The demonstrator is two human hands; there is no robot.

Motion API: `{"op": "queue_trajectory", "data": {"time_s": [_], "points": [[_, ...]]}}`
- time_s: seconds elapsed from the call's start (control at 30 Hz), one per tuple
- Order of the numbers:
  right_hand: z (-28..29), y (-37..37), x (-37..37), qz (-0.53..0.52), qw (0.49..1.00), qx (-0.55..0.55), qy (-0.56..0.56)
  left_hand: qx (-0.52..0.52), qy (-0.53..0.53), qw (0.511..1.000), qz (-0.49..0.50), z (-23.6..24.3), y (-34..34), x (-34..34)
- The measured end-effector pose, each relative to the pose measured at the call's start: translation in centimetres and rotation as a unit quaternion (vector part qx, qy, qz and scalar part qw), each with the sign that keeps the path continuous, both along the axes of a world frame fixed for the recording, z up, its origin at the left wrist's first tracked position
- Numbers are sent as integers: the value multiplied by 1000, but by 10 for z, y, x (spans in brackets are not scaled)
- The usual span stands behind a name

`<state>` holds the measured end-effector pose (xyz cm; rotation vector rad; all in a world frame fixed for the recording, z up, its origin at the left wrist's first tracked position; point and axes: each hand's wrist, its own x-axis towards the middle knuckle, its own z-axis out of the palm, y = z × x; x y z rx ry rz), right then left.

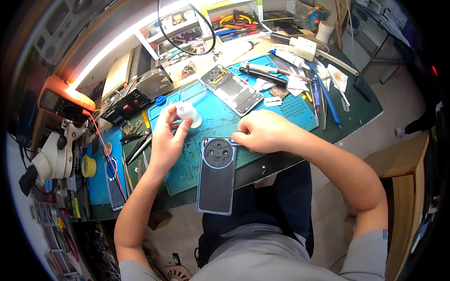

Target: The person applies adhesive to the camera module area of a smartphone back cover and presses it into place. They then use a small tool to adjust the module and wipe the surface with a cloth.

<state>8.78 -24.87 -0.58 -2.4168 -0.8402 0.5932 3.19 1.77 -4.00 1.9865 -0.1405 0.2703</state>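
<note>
My left hand [171, 136] is closed on a small translucent white bottle [189, 114], holding it over the blue mat [178, 175]. My right hand [255, 131] has its fingers curled and pinched at the upper right corner of a dark phone back cover [215, 182] with a round camera ring; any thin item under those fingers is hard to make out. The cover's lower end overhangs the bench edge above my lap. Beyond my hands an opened phone [232, 91] lies on the mat, near a clear tray [192, 91] and a razor blade [273, 101].
An orange multimeter [65, 100], black-and-silver boxes [136, 93] and a second phone panel [115, 187] are on the left. Tools and tubes [293, 58] crowd the right; organisers [234, 23] line the back. A wooden cabinet [405, 201] stands right of my chair.
</note>
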Motion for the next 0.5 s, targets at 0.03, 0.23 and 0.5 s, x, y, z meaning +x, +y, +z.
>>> {"op": "queue_trajectory", "data": {"time_s": [0.03, 0.23, 0.5], "points": [[1, 0, 2, 4, 1000, -5, 17, 4, 31, 999, 1, 1, 1, 0], [10, -1, 2, 4, 998, -23, 56, 249, -154, 955, 50, 17, -7, -42], [6, 3, -3, 9, 1000, 4, 15, 416, -114, 882, -190, 17, -31, -127]]}}
